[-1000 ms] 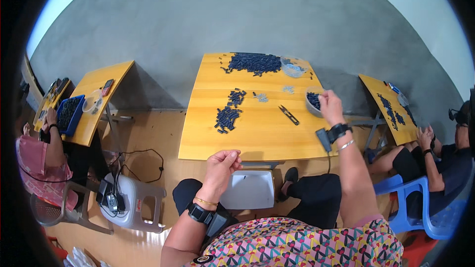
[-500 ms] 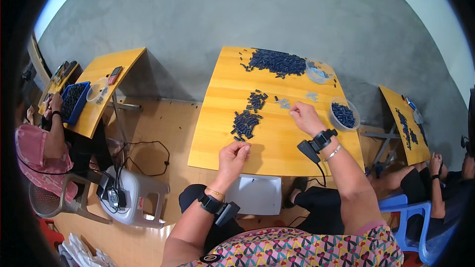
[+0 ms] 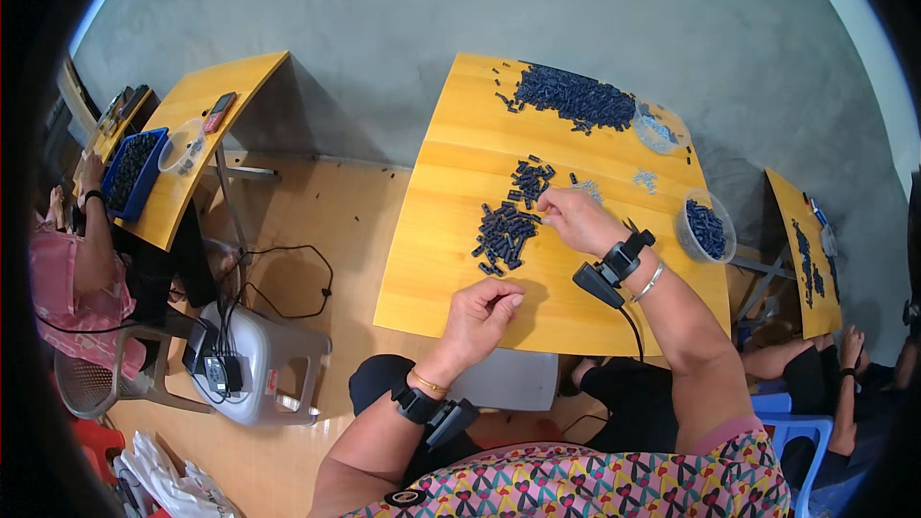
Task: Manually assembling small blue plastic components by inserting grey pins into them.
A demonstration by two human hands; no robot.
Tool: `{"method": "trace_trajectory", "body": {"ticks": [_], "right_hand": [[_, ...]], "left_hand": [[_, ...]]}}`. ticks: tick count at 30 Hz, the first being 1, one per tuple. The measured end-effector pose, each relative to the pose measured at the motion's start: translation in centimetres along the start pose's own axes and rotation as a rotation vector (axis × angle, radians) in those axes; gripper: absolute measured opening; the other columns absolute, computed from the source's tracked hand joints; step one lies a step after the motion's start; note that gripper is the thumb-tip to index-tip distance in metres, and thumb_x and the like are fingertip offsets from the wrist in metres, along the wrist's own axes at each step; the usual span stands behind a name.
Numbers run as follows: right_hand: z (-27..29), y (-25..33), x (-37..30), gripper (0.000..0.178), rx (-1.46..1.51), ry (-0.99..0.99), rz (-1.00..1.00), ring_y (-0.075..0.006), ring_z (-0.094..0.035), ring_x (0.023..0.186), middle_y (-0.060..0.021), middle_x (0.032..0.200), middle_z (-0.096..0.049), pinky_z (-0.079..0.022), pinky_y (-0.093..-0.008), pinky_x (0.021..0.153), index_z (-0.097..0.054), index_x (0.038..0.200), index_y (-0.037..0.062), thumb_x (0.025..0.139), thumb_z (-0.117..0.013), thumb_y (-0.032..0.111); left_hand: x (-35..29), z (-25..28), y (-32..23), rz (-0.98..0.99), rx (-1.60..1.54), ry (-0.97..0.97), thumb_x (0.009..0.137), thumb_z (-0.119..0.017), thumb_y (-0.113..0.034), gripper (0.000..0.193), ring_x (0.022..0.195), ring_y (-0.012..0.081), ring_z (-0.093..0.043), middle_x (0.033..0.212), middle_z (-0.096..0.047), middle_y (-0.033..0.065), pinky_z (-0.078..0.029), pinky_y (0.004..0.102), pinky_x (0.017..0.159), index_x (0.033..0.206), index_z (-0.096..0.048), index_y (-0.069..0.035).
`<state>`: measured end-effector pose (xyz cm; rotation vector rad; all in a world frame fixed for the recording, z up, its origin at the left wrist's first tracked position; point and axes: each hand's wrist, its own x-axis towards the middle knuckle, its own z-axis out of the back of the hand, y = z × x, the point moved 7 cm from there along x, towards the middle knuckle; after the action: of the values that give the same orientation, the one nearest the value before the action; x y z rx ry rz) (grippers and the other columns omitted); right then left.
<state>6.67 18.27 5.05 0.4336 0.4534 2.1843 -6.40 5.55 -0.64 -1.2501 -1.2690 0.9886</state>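
Observation:
My left hand point(image 3: 483, 319) is closed, thumb against curled fingers, at the near edge of the yellow wooden table point(image 3: 427, 269). Whatever it may hold is hidden. Over the table's middle, my right hand point(image 3: 582, 222) is pinched, its fingertips beside a small pile of short dark blue cylinders point(image 3: 505, 234). I cannot make out what is between those fingertips. A second little pile of the same cylinders point(image 3: 531, 180) lies just beyond. Small silvery pieces point(image 3: 588, 191) are partly covered behind my right hand, and another cluster of silvery pieces point(image 3: 646, 181) lies farther right.
A big heap of dark cylinders point(image 3: 576, 98) covers the far side, beside a clear tub of silvery pieces point(image 3: 656, 132). Another clear tub point(image 3: 726, 230) with dark cylinders stands at right. A white tray point(image 3: 508, 381) sits below the front edge. People work at tables on both sides.
My right hand has moved left, from beside the silvery pieces to the dark cylinder piles. My left hand stays closed near the front edge. The whole view has shifted somewhat.

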Motion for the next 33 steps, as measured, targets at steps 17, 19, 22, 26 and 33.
{"method": "trace_trajectory", "body": {"ticks": [17, 19, 22, 26, 33], "right_hand": [[-0.1, 8.3, -7.1, 0.011, 0.278, -0.074, 0.133, -0.0353, -0.055, 0.077, -0.0172, 0.08, -0.055, -0.046, -0.0395, 0.066, -0.05, 0.084, 0.0003, 0.074, -0.053, -0.003], [0.1, 9.2, -7.9, 0.012, 0.284, -0.087, 0.184, -0.0344, -0.055, 0.077, -0.0165, 0.08, -0.054, -0.046, -0.0393, 0.066, -0.051, 0.084, 0.0001, 0.074, -0.052, -0.003], [0.5, 9.6, -8.6, 0.014, 0.248, -0.116, 0.229, -0.0288, -0.057, 0.073, -0.0139, 0.081, -0.055, -0.047, -0.0335, 0.061, -0.052, 0.087, 0.0008, 0.074, -0.053, -0.006], [0.5, 8.3, -9.1, 0.017, 0.268, -0.066, 0.198, -0.0316, -0.055, 0.079, -0.0157, 0.084, -0.055, -0.046, -0.0371, 0.069, -0.054, 0.091, 0.0001, 0.074, -0.053, -0.004], [3.5, -2.2, -7.3, 0.027, -0.143, -0.166, -0.026, -0.0361, -0.051, 0.093, -0.0177, 0.095, -0.054, -0.042, -0.0405, 0.083, -0.054, 0.101, -0.0001, 0.074, -0.056, -0.001]], "left_hand": [[0.1, -0.3, -0.4, 0.119, -0.254, -0.056, 0.086, -0.057, -0.008, 0.015, 0.063, 0.0064, -0.052, 0.074, -0.06, 0.0028, -0.045, 0.0199, 0.056, 0.095, -0.061, 0.004], [0.0, -1.5, -0.7, 0.172, -0.32, -0.001, 0.087, -0.056, -0.007, 0.014, 0.063, 0.0074, -0.053, 0.075, -0.061, 0.0036, -0.046, 0.0211, 0.058, 0.094, -0.061, 0.003], [0.3, -2.4, -0.2, 0.238, -0.386, 0.087, 0.087, -0.054, -0.005, 0.012, 0.063, 0.0083, -0.054, 0.076, -0.061, 0.0044, -0.048, 0.0223, 0.058, 0.092, -0.061, 0.002], [0.6, -2.9, -0.3, 0.26, -0.344, 0.14, 0.085, -0.056, -0.003, 0.008, 0.06, 0.0079, -0.053, 0.074, -0.061, 0.0037, -0.047, 0.0217, 0.056, 0.09, -0.061, 0.002], [0.6, -2.9, 0.1, 0.068, -0.03, 0.084, 0.085, -0.058, -0.004, 0.008, 0.057, 0.0061, -0.052, 0.071, -0.059, 0.0015, -0.044, 0.0198, 0.054, 0.089, -0.061, 0.002]]}}
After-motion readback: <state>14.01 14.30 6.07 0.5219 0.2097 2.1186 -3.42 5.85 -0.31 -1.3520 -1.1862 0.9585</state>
